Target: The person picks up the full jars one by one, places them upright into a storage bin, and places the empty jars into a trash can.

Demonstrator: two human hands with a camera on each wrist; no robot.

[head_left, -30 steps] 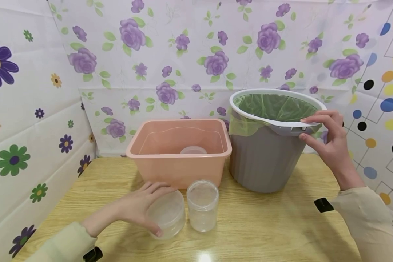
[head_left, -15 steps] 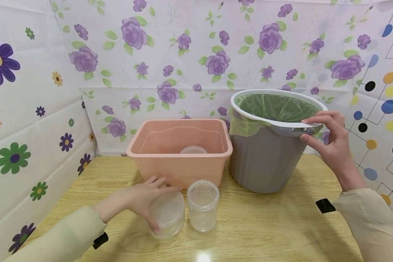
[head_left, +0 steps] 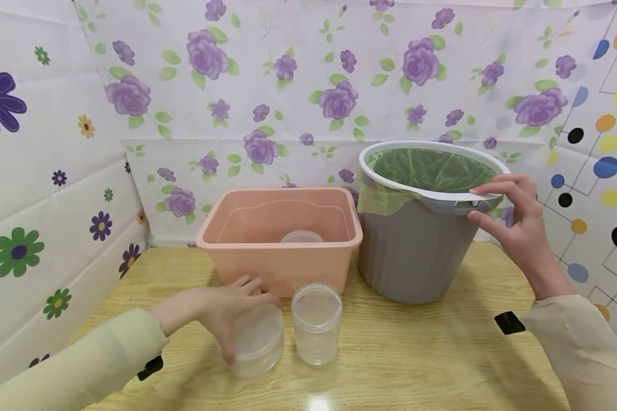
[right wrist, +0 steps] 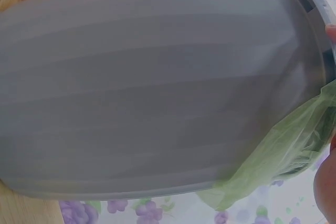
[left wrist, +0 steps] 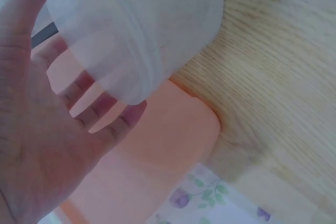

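Observation:
My left hand [head_left: 231, 314] grips a wide, low clear plastic jar [head_left: 259, 339] from its left side, thumb at the front and fingers over the far side. In the left wrist view the frosted jar [left wrist: 178, 14] sits between the thumb and the curled fingers. Just right of it a taller, narrow clear jar [head_left: 317, 325] stands upright on the table. My right hand [head_left: 519, 222] pinches the white rim of a grey trash can [head_left: 416, 245], thumb below and fingers on top. A green bag lines the can and hangs over its rim.
Behind the jars stands a pink plastic basin [head_left: 283, 265], close to the trash can's left side, with a pale round object [head_left: 302, 236] inside. The wooden table [head_left: 401, 359] is bounded by floral-printed cloth walls [head_left: 288, 114] at the back and sides.
My left hand has closed in around the wide jar and shifted it slightly left, widening the gap to the narrow jar. The right hand stays at the trash can's rim.

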